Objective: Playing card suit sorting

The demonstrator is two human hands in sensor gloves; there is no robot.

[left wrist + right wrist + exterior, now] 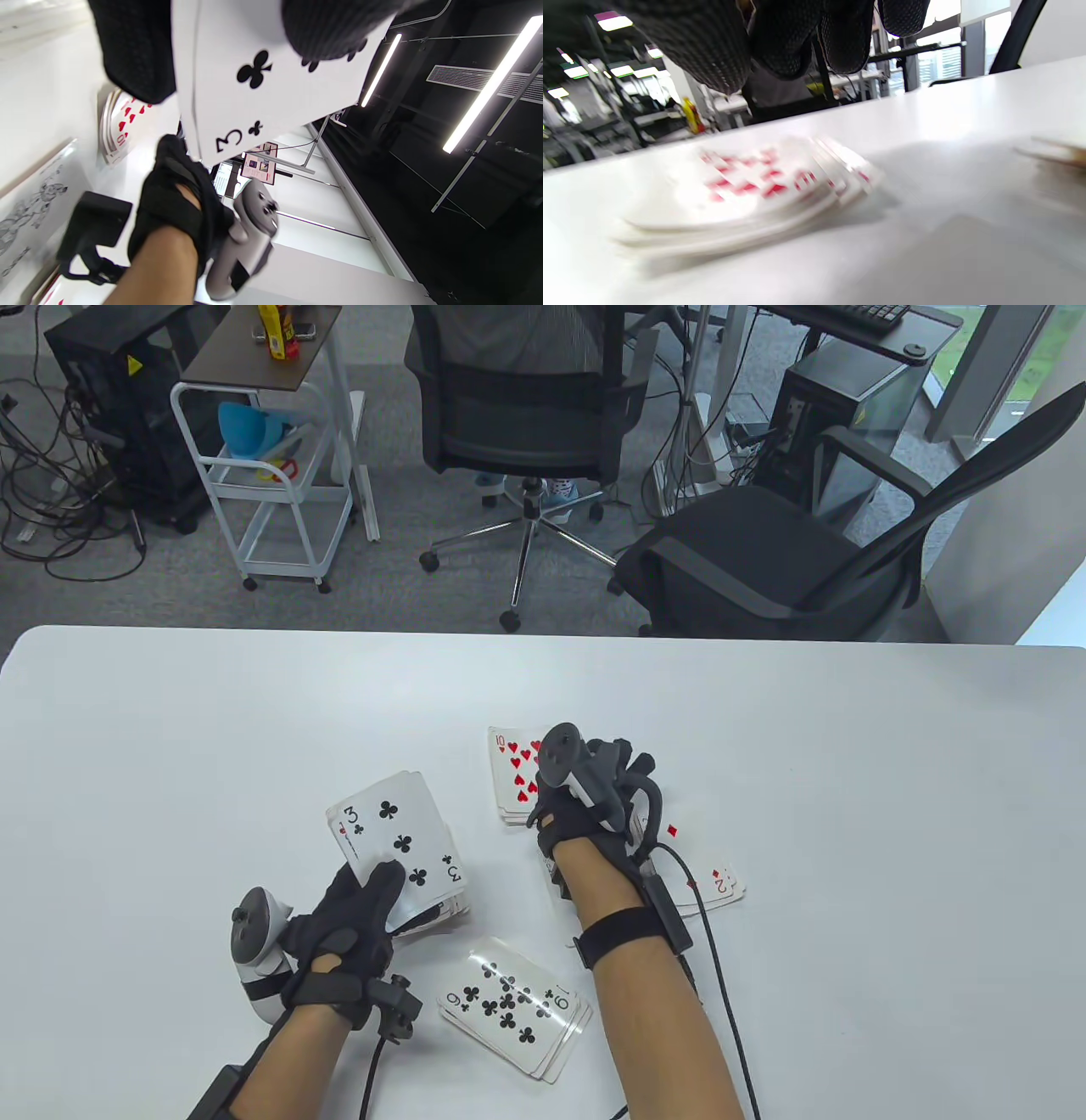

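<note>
The deck (407, 848), three of clubs on top, sits left of the table's middle, gripped by the left hand (352, 920), thumb pressed on the top card's face. At its 5 o'clock, near, lies the clubs pile (513, 1010), nine uppermost. At the deck's 2 o'clock lies the hearts pile (513, 776), ten showing. The right hand (594, 802) hovers over that pile's right side; its fingers (785, 38) hang curled above the cards, and whether they hold anything I cannot tell. Under its wrist, at 4 o'clock, peeks the diamonds pile (721, 886), two on top, on the white table (848, 780)
</note>
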